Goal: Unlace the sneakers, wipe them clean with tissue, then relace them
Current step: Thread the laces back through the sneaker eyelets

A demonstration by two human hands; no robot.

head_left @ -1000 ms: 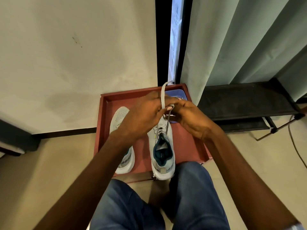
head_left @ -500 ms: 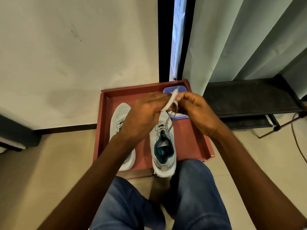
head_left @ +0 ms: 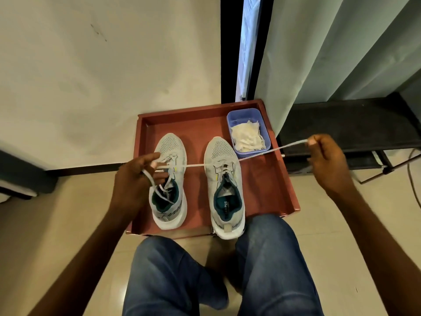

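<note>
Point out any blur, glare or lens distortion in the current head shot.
Head view: the right hand and the lace stretched to it are slightly motion-smeared; the sneakers and tissue tub look sharp; wide-angle bending curves the wall and curtain lines; a soft glare patch sits on the floor tiles by the knees.

The only lettering in view is a short white word printed on the teal insole (head_left: pixel 226 205) of the sneaker (head_left: pixel 224 185) lying between the left hand (head_left: pixel 136 179) and the right hand (head_left: pixel 325 158). It looks like a brand mark, but is too small and skewed to read.
</note>
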